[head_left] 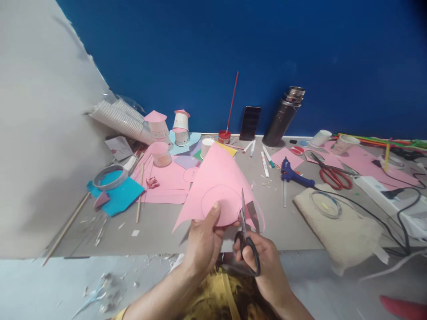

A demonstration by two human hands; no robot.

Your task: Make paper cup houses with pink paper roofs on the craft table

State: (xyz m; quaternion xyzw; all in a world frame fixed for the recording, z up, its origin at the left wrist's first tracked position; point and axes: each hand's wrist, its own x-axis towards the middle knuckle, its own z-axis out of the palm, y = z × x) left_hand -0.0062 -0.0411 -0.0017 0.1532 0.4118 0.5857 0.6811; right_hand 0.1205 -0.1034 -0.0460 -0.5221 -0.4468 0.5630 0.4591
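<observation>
My left hand [205,238] is clamped on a pink sheet [222,166], thumb pressed flat on its upper face and the other fingers tucked mostly beneath. I hold the sheet above the near middle of the grey table [160,226], its far end in front of a white cup [207,144]. The paper is plain, matt and pale pink, bowed rather than flat: it narrows to a blunt tip on the far side, and a sharp corner droops at the near left. A thin, dark curve [218,185] is drawn across it, arching around my thumb like part of a circle, and the near edge below is rounded. On the right, a slim pink strip [262,216] curls away from the sheet. My right hand [262,253] is closed around the black handles of the scissors [255,260], whose blades point away from me at the sheet's right side; I cannot tell how far apart they stand.
</observation>
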